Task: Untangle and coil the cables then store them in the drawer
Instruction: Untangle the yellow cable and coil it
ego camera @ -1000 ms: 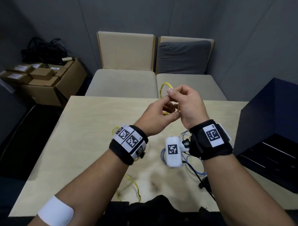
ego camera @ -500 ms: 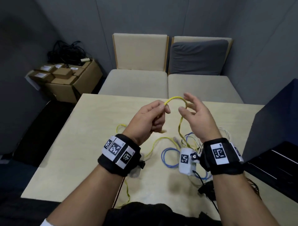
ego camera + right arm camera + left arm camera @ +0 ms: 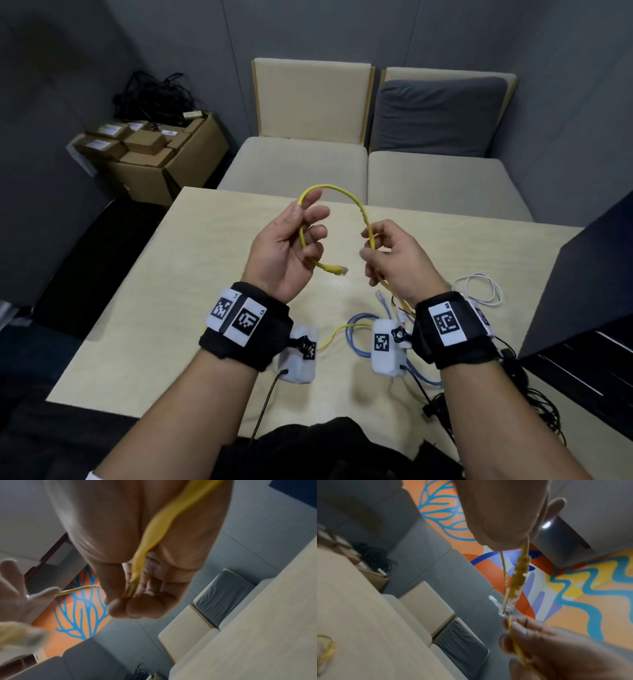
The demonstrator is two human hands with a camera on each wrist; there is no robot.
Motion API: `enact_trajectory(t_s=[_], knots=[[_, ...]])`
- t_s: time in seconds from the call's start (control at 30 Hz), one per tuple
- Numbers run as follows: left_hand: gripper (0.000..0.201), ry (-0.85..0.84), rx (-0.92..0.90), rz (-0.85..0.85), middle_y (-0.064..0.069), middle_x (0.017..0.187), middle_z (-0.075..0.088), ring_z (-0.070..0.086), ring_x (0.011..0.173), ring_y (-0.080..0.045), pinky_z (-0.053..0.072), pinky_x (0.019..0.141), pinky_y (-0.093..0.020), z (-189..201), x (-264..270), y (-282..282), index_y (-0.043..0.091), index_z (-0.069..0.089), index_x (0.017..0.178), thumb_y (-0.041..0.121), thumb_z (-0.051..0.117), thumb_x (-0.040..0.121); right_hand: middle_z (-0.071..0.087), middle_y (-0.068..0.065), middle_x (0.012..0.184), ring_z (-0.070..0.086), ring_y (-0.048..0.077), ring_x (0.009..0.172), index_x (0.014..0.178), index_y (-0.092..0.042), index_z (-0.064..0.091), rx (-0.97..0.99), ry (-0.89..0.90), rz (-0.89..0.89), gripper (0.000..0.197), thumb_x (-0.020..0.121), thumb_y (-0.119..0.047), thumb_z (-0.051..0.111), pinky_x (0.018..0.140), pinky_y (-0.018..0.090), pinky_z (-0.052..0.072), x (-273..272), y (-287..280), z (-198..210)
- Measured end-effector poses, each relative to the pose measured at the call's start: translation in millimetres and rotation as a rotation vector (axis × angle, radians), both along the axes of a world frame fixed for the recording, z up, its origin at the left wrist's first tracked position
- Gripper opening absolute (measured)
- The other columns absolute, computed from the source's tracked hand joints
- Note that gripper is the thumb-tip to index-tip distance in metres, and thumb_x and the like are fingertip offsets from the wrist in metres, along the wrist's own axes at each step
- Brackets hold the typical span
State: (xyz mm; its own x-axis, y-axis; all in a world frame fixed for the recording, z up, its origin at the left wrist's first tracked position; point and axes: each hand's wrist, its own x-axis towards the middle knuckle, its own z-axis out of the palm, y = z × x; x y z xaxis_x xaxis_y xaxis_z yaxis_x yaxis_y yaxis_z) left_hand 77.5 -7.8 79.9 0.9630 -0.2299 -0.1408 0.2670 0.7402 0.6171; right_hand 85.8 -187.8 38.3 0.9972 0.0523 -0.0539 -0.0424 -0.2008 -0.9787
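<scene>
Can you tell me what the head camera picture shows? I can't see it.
Two hands hold up a yellow cable in an arch over a pale table: the left hand pinches near its plug end, the right hand grips the other side. Blue cables and a white cable lie on the table.

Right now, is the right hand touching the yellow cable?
Touching. In the head view the right hand pinches the yellow cable between thumb and fingers; the right wrist view shows the cable running across the palm into the curled fingers.
</scene>
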Motion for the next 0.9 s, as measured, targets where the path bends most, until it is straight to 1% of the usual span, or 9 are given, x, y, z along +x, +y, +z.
enact_trajectory(t_s=[0.1, 0.2, 0.3, 0.37, 0.5, 0.57, 0.63, 0.77, 0.9], knots=[[0.037, 0.014, -0.123, -0.023, 0.005, 0.091, 0.072, 0.064, 0.057, -0.004, 0.028, 0.031, -0.008, 5, 5, 2, 0.022, 0.053, 0.124, 0.023, 0.043, 0.088, 0.058, 0.003, 0.07, 0.049, 0.015, 0.042, 0.084, -0.016, 0.055, -0.163, 0.011, 0.066, 0.014, 0.089, -0.004, 0.059, 0.046, 0.027, 0.04, 3, -3, -5], [0.043, 0.004, -0.118, -0.069, 0.003, 0.088, 0.073, 0.066, 0.058, -0.009, 0.026, 0.029, -0.008, 7, 8, 2, 0.031, 0.046, 0.134, 0.028, 0.042, 0.091, 0.059, 0.001, 0.061, 0.044, 0.004, 0.042, 0.078, -0.019, 0.06, -0.349, -0.015, 0.117, 0.012, 0.09, -0.019, 0.062, 0.049, 0.022, 0.037, 7, -10, -6], [0.047, -0.022, -0.148, -0.105, 0.002, 0.087, 0.075, 0.07, 0.064, -0.014, 0.028, 0.027, -0.01, 11, 16, 3, 0.032, 0.039, 0.139, 0.049, 0.025, 0.097, 0.052, -0.003, 0.055, 0.042, 0.006, 0.049, 0.077, -0.024, 0.065, -0.345, -0.024, 0.134, 0.012, 0.086, -0.03, 0.067, 0.052, 0.02, 0.035, 8, -16, -4], [0.05, -0.007, -0.097, -0.039, 0.002, 0.087, 0.075, 0.071, 0.065, -0.014, 0.031, 0.029, -0.012, 13, 26, 5, 0.026, 0.042, 0.139, 0.049, 0.019, 0.1, 0.047, -0.004, 0.056, 0.04, 0.009, 0.051, 0.076, -0.027, 0.066, -0.37, -0.014, 0.15, 0.01, 0.084, -0.029, 0.07, 0.054, 0.024, 0.034, 6, -21, -4], [0.042, -0.037, -0.076, 0.025, -0.002, 0.102, 0.073, 0.071, 0.089, -0.021, 0.058, 0.061, -0.025, 9, 37, 3, 0.016, 0.049, 0.13, 0.036, 0.025, 0.102, 0.055, -0.002, 0.059, 0.047, 0.013, 0.048, 0.075, -0.029, 0.063, -0.457, -0.001, 0.142, 0.014, 0.089, -0.028, 0.065, 0.056, 0.028, 0.042, 7, -27, -3], [0.04, -0.03, -0.072, 0.027, -0.003, 0.106, 0.072, 0.07, 0.094, -0.022, 0.058, 0.069, -0.027, 6, 36, 1, 0.016, 0.048, 0.131, 0.033, 0.027, 0.102, 0.057, 0.003, 0.061, 0.05, 0.017, 0.054, 0.077, -0.026, 0.064, -0.524, -0.023, 0.106, 0.014, 0.09, -0.031, 0.063, 0.06, 0.032, 0.044, 7, -29, -3], [0.038, -0.035, -0.032, 0.033, -0.003, 0.109, 0.071, 0.07, 0.093, -0.022, 0.058, 0.069, -0.027, 2, 38, -1, 0.02, 0.044, 0.136, 0.03, 0.028, 0.103, 0.054, 0.002, 0.059, 0.05, 0.02, 0.061, 0.079, -0.025, 0.064, -0.578, -0.036, 0.085, 0.016, 0.092, -0.033, 0.06, 0.061, 0.033, 0.042, 7, -32, -3], [0.04, -0.035, 0.005, 0.114, 0.0, 0.114, 0.068, 0.07, 0.092, -0.022, 0.058, 0.07, -0.032, -2, 46, -2, 0.027, 0.034, 0.144, 0.028, 0.03, 0.104, 0.044, -0.004, 0.054, 0.039, 0.012, 0.053, 0.076, -0.025, 0.063, -0.56, -0.014, 0.113, 0.019, 0.093, -0.034, 0.059, 0.056, 0.03, 0.034, 3, -31, -3], [0.044, -0.066, 0.04, 0.317, 0.0, 0.118, 0.061, 0.066, 0.102, -0.022, 0.052, 0.091, -0.039, -3, 58, 4, 0.025, 0.027, 0.148, 0.022, 0.03, 0.104, 0.046, -0.005, 0.057, 0.037, 0.009, 0.054, 0.07, -0.027, 0.062, -0.463, -0.021, 0.186, 0.019, 0.089, -0.029, 0.065, 0.056, 0.027, 0.033, -6, -26, -1]])
